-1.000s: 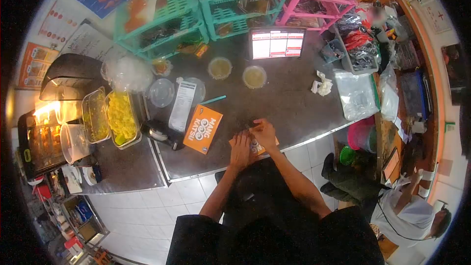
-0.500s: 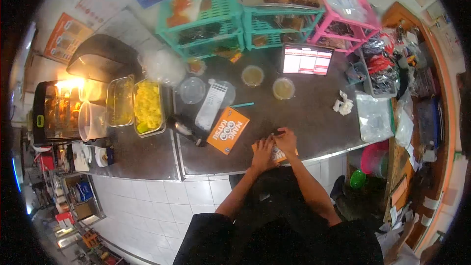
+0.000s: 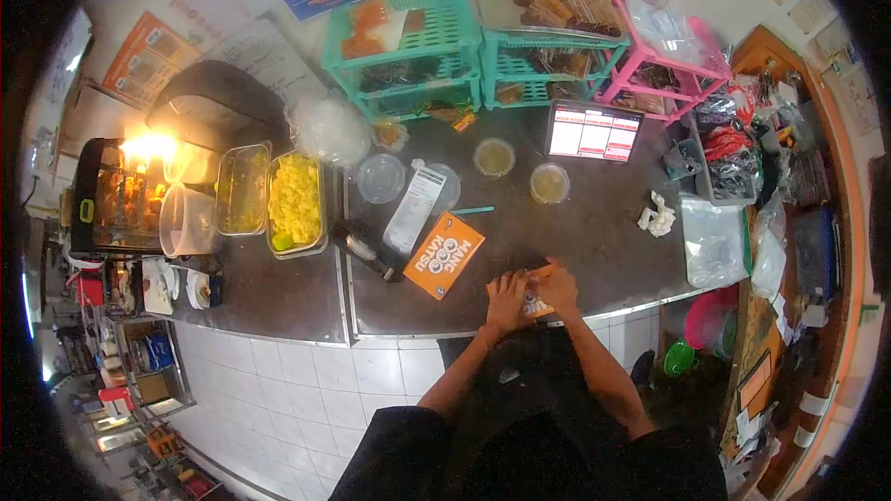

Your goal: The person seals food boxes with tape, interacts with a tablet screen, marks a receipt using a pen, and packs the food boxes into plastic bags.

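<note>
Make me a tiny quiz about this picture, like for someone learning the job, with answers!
1. Which thing are the left hand and right hand on?
a) thin teal stick
b) orange item with white print
c) black-framed, lit, rectangular screen

2. True or false: the crumpled white tissue lies on the dark tabletop.

3. Fill in the word printed on the orange rectangular box left of both hands: MANG ____.

Key: 1. b; 2. true; 3. KATSU
</note>
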{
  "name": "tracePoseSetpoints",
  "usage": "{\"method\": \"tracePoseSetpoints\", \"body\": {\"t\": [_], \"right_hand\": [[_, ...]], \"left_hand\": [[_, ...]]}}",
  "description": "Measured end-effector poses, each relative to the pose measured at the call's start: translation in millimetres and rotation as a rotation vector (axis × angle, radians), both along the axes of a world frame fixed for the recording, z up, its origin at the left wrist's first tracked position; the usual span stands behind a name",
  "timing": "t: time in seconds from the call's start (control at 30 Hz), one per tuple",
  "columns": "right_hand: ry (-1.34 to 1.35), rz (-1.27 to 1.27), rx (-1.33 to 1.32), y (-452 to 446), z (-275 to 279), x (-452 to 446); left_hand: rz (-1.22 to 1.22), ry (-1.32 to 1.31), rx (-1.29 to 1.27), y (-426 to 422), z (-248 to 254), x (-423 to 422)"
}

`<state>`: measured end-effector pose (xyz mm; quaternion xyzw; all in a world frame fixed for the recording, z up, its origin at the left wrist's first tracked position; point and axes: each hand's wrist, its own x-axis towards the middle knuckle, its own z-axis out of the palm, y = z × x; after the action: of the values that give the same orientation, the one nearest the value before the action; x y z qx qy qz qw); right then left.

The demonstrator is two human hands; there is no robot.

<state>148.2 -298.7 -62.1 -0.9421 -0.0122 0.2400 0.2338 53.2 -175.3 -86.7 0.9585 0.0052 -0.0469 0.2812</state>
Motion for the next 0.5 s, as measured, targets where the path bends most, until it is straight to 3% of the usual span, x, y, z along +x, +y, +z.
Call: {"method": "tracePoseSetpoints", "body": {"t": [0.13,0.23,0.3,0.33,0.37,0.43,0.5], "right_hand": [[0.004,0.054,0.059,-10.8,32.8,-4.3],[0.051,-0.009,0.021,-18.2,37.8,-7.1],[-0.001,0.06,-0.011,-21.4,40.9,-10.5],[-0.029,0.092,-0.023,-21.4,42.1,-10.0],[-0.132,0.284,-0.032,-23.0,45.3,-11.1],[-0.34,0.673,-0.046,-24.9,51.1,-13.3],[-0.416,0.826,-0.04,-24.8,36.5,-18.4]], "left_hand": [[-0.05,0.04,-0.037,2.0,6.1,6.5],[-0.069,-0.095,-0.124,11.7,12.5,13.0],[-0.22,-0.28,-0.002,52.4,57.4,16.9],[-0.028,-0.207,0.025,76.8,43.4,18.3],[0.16,-0.13,0.052,99.6,29.4,18.4],[0.332,-0.194,0.143,140.0,48.7,34.8],[0.3,-0.011,0.14,154.7,36.2,29.7]]}}
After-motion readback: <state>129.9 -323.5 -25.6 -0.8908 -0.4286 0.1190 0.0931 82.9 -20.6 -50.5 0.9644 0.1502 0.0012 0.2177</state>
